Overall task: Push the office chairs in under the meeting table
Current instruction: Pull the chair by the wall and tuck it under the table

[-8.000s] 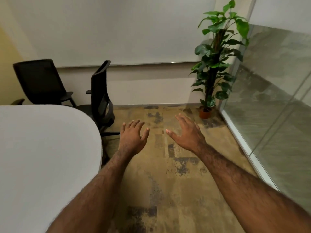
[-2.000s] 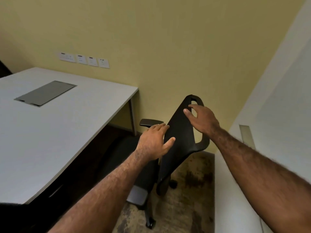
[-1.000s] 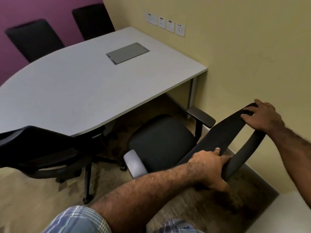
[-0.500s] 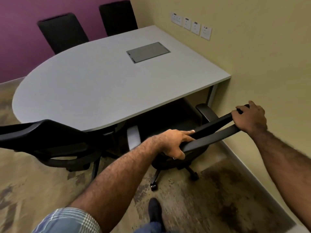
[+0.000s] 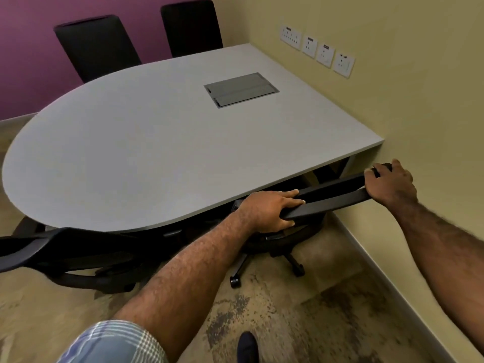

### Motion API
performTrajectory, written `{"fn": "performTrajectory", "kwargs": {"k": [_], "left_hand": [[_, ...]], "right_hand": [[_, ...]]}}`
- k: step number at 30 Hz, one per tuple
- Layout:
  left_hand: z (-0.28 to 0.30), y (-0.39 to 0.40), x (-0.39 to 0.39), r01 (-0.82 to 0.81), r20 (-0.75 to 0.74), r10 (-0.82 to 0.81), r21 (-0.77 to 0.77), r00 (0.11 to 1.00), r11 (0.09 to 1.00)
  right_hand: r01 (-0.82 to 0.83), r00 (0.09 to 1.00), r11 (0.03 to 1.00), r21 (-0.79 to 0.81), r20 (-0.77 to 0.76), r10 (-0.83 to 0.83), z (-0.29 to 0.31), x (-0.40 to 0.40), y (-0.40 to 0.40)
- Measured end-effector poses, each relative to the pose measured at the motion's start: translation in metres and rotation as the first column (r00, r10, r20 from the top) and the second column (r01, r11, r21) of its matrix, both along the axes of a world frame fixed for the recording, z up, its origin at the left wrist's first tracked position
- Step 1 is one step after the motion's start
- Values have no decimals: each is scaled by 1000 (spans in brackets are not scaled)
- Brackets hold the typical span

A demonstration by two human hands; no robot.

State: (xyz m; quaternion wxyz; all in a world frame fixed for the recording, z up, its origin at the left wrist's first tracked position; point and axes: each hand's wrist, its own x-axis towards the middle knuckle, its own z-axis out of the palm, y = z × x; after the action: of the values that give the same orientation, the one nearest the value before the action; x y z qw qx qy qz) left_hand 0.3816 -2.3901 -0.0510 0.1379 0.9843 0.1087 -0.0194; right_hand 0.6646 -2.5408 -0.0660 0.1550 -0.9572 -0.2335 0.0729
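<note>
Head view
Left hand: your left hand (image 5: 269, 208) is clamped on the near end of the chair backrest (image 5: 331, 197), fingers over the top edge and thumb below.
Right hand: your right hand (image 5: 390, 186) is wrapped round the far end of the same backrest, close to the yellow wall (image 5: 392, 100).
Chair in hand: this office chair (image 5: 293, 231) sits at the table's corner next to the wall; its seat is mostly hidden under the tabletop, its backrest top lies just beside the table edge, and its wheeled base (image 5: 264, 265) shows on the carpet (image 5: 301, 310).
Meeting table: the grey meeting table (image 5: 146, 148) has a rounded end at your left and a straight end against the wall, with a grey cable hatch (image 5: 241, 89) set in its top.
Second chair: another black chair (image 5: 65, 255) stands at lower left, its backrest just outside the rounded edge.
Far chairs: two black chairs (image 5: 97, 45) and (image 5: 191, 26) stand across the table by the purple wall (image 5: 26, 61).
Wall sockets: a row of white sockets (image 5: 317, 49) sits above the table.
Yourself: a checked sleeve (image 5: 115, 341) and a dark shoe (image 5: 247, 347) show at the bottom.
</note>
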Motion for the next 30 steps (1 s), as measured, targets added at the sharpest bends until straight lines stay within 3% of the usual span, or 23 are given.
{"fn": "performTrajectory", "kwargs": {"k": [6, 14, 24, 30], "left_hand": [[-4, 59, 17, -49, 54, 43, 128, 998, 991], [-18, 78, 46, -46, 159, 28, 110, 987, 993], [-23, 75, 62, -70, 276, 40, 100, 960, 992], [-27, 60, 26, -110, 281, 100, 19, 954, 994]], "right_hand": [[60, 997, 992, 112, -60, -54, 3, 2, 64], [95, 992, 982, 164, -101, -79, -12, -8, 103], [-175, 984, 983, 53, 34, 173, -17, -46, 118], [-205, 978, 976, 77, 55, 201, -10, -108, 90]]}}
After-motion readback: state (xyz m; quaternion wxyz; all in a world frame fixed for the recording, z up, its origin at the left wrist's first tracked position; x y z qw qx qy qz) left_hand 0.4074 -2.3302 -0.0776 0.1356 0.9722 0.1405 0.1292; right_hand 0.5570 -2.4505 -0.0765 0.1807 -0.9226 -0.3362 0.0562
